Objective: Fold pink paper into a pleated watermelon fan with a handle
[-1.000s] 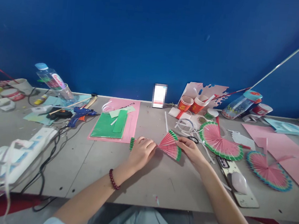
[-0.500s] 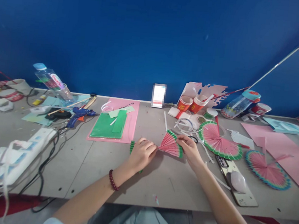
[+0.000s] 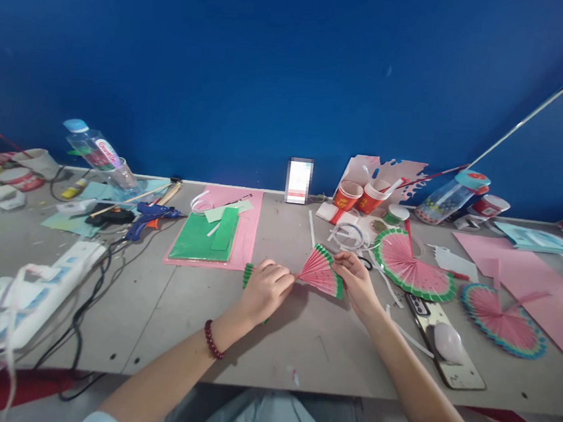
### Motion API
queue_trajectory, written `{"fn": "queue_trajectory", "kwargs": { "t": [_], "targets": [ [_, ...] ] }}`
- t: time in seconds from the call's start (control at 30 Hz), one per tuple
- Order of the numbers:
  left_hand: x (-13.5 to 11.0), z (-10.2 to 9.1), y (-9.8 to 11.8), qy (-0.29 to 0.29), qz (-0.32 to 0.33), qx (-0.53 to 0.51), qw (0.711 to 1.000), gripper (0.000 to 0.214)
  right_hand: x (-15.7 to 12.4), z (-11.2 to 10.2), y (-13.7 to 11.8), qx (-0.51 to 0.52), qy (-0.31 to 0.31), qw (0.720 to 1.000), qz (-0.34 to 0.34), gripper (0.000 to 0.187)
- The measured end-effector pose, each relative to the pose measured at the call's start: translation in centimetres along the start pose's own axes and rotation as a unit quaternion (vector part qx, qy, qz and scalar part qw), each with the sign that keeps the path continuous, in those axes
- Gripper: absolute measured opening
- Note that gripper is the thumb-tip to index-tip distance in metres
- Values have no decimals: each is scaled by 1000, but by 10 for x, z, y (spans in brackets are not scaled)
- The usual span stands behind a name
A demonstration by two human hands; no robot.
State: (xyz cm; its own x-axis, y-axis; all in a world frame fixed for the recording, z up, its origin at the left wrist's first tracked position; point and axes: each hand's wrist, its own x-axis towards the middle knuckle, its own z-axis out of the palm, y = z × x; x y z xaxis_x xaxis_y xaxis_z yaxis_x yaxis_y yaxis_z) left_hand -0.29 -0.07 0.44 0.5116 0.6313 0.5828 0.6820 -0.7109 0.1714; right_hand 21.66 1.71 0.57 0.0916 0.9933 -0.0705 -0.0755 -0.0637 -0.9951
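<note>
Between my hands is a pleated paper fan (image 3: 319, 273), pink with dark specks and a green edge, pinched narrow at its middle. My left hand (image 3: 267, 293) is closed over its left half, so only bits of green pleats show around the hand. With thumb and fingers, my right hand (image 3: 355, 276) grips the green outer edge of the spread right half. A similar watermelon-patterned fan (image 3: 413, 268) lies to the right of my right hand. Beyond it rests a pink fan with a blue-green edge (image 3: 501, 321).
Green paper sheets (image 3: 198, 239) lie on pink paper (image 3: 245, 234) at left, near a blue glue gun (image 3: 147, 218) and a power strip (image 3: 54, 294). Red paper cups (image 3: 348, 195) stand at the back. A phone (image 3: 460, 374) with a white mouse-like object (image 3: 448, 343) lies right.
Hardly anything differs. Both hands keep their hold on the fan, with only a very slight shift of the fingers.
</note>
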Motion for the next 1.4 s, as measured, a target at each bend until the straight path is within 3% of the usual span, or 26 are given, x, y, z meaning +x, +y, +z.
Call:
{"fn": "queue_trajectory", "kwargs": {
  "t": [0.2,0.5,0.7,0.9,1.4],
  "targets": [
    [0,-2,-1,16,0,-3,1000,22,2,-1,5,-23,5,999,-25,36],
    [-1,-1,-2,55,-31,-8,998,21,-3,-4,-5,15,-31,999,-9,22],
    [0,-3,-4,83,11,32,996,19,-7,-2,-14,55,-67,996,8,30],
    [-1,-6,-5,80,46,83,992,13,-6,5,-11,64,-42,997,24,38],
    [-1,-9,-2,72,85,88,990,12,-4,-2,-7,133,-15,989,65,24]
  ]
}}
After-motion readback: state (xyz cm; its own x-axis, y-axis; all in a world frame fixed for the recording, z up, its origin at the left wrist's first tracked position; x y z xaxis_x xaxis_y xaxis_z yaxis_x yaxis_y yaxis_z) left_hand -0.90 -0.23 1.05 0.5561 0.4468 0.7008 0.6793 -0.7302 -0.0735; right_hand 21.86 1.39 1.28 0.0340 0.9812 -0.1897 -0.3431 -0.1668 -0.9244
